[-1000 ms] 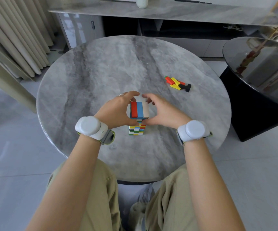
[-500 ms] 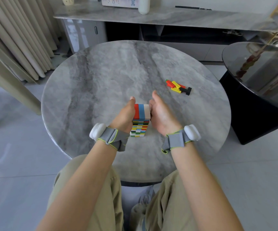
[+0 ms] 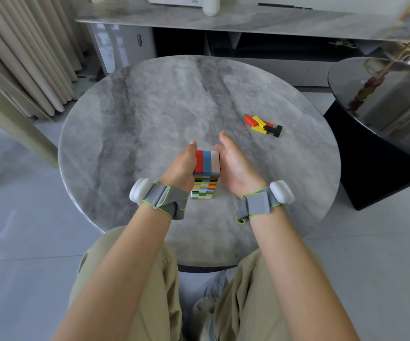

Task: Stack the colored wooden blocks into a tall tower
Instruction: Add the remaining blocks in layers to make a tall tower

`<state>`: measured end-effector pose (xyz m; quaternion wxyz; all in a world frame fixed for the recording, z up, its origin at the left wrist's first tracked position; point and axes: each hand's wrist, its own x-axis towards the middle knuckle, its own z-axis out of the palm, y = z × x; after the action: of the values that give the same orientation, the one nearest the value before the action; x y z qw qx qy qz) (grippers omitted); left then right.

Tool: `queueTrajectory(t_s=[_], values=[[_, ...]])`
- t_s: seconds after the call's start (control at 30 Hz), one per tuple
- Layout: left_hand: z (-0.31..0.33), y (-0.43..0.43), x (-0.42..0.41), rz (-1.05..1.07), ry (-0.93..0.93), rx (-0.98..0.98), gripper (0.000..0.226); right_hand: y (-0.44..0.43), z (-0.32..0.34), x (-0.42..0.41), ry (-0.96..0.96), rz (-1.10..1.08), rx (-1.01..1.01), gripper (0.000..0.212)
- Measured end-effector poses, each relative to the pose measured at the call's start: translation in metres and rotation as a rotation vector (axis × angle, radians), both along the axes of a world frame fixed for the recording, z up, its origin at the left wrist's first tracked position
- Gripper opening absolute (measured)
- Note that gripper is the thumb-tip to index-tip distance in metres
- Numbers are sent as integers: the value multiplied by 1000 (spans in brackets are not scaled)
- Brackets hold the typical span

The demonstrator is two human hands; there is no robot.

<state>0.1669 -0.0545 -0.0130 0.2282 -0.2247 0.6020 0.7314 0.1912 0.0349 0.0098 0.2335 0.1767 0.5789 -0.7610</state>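
Round grey marble tabletop [image 3: 149, 119], tile floor [image 3: 14, 230], beige curtains [image 3: 26, 57] left. Block tower [image 3: 205, 166] near front edge; left hand [image 3: 181, 166], right hand [image 3: 236, 166] press its sides, grips flat, unclenched. Loose blocks [image 3: 260, 123] right. Sign [image 3: 174, 0] lettering unreadable.

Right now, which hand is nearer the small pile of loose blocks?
Right. The right hand sits between tower and loose blocks; the left hand is on the tower's other side.

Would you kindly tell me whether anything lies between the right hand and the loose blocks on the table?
Nothing visible does: only bare table separates the right hand, held beside the tower, from the loose blocks farther back and to the right.
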Motion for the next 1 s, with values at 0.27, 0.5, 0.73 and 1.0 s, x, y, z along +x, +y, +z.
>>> queueTrajectory(t_s=[0.27, 0.5, 0.73, 1.0], values=[[-2, 0, -1, -4, -2, -6, 52, 1, 5, -1, -2, 59, 23, 70], [-5, 0, -3, -4, -2, 4, 52, -1, 7, 0, -15, 58, 4, 74], [2, -2, 0, -91, 75, -104, 58, 3, -1, -8, 52, -36, 56, 63], [45, 0, 10, -232, 491, -337, 56, 47, -11, -17, 135, -253, 170, 45]])
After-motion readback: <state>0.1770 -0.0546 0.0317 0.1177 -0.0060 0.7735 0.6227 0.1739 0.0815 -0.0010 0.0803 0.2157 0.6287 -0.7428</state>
